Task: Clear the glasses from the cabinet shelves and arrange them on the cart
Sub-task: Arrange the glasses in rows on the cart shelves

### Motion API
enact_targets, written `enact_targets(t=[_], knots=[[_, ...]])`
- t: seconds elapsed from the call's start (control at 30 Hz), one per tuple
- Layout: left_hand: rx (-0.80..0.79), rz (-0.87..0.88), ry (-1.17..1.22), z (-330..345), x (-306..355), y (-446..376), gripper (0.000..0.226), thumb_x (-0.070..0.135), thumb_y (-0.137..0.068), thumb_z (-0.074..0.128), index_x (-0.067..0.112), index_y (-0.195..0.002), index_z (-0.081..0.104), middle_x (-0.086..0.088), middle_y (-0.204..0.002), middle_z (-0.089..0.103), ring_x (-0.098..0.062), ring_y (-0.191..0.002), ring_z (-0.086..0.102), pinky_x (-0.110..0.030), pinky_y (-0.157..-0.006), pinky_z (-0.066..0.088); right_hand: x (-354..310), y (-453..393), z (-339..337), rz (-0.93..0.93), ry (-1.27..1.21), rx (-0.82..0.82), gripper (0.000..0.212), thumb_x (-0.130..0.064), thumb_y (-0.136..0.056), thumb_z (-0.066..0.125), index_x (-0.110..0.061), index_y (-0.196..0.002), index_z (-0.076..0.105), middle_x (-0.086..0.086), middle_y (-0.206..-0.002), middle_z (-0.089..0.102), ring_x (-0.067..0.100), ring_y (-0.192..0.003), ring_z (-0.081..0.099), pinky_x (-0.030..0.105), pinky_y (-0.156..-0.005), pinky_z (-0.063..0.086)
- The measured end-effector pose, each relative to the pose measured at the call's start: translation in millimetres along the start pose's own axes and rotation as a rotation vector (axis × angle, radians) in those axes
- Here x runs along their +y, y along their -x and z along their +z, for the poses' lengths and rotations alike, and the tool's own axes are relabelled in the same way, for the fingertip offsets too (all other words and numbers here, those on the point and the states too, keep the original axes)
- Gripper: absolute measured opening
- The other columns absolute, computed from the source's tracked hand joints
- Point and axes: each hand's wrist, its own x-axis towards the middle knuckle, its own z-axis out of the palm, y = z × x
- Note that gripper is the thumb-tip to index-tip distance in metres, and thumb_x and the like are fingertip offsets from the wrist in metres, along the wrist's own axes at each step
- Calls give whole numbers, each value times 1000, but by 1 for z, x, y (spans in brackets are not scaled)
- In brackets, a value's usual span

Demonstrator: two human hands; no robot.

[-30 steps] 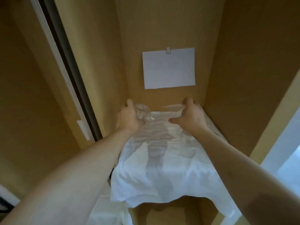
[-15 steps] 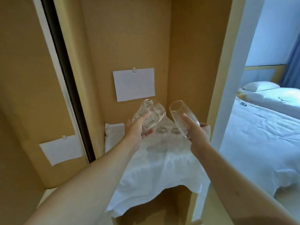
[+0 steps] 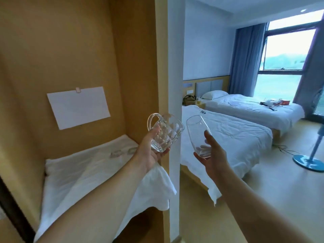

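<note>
Left hand (image 3: 149,153) gripping tilted glass mug (image 3: 164,135), right hand (image 3: 213,155) holding tilted stemless glass (image 3: 197,135)

We could read no text anywhere; the paper sheet (image 3: 78,107) clipped to the cabinet's back wall looked blank.

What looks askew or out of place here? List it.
The white cloth on the cabinet shelf is rumpled and hangs unevenly over the front edge. Both held glasses, the handled mug and the smooth tumbler, are tilted, though they look empty. Nothing looks spilled or broken.
</note>
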Motion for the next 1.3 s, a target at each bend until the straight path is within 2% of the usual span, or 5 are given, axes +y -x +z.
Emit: enact_targets(t=[0.33, 0.43, 0.8, 1.03, 1.3], knots=[[-251, -128, 96, 175, -95, -62, 63, 43, -79, 81, 15, -132, 62, -14, -120, 72, -30, -101, 74, -44, -89, 59, -88, -48, -147, -40, -157, 15, 79, -38, -66, 88, -6, -129, 54, 26, -136, 53, 41, -118, 63, 52, -97, 55], [-302, -190, 124, 224, -122, -81, 64, 36, -75, 85, 13, -130, 61, -17, -117, 73, -33, -99, 74, -48, -94, 56, -115, -64, -189, -73, -145, 69, 72, -34, -73, 80, -6, -133, 51, 25, -132, 58, 37, -114, 65, 43, -77, 62], [-595, -467, 191, 362, -210, -131, 68, 28, -72, 86, 5, -131, 59, -25, -123, 68, -45, -109, 65, -50, -94, 56, -171, -117, -323, -174, -170, 274, 71, -35, -63, 86, -10, -124, 60, 25, -128, 59, 40, -116, 64, 51, -93, 57], [-728, -626, 234, 428, -247, -197, 118, 74, -50, 83, 6, -141, 52, -23, -136, 61, -42, -126, 57, -54, -99, 51, -188, -175, -371, -213, -226, 426, 77, -37, -63, 88, -7, -128, 59, 23, -124, 61, 38, -109, 67, 47, -84, 61], [-919, -831, 262, 511, -288, -291, 69, 51, -81, 75, 8, -134, 61, -24, -132, 64, -43, -107, 68, -56, -91, 53, -212, -247, -407, -322, -227, 456, 67, -36, -58, 98, -4, -107, 65, 14, -102, 56, 32, -99, 60, 56, -90, 57]])
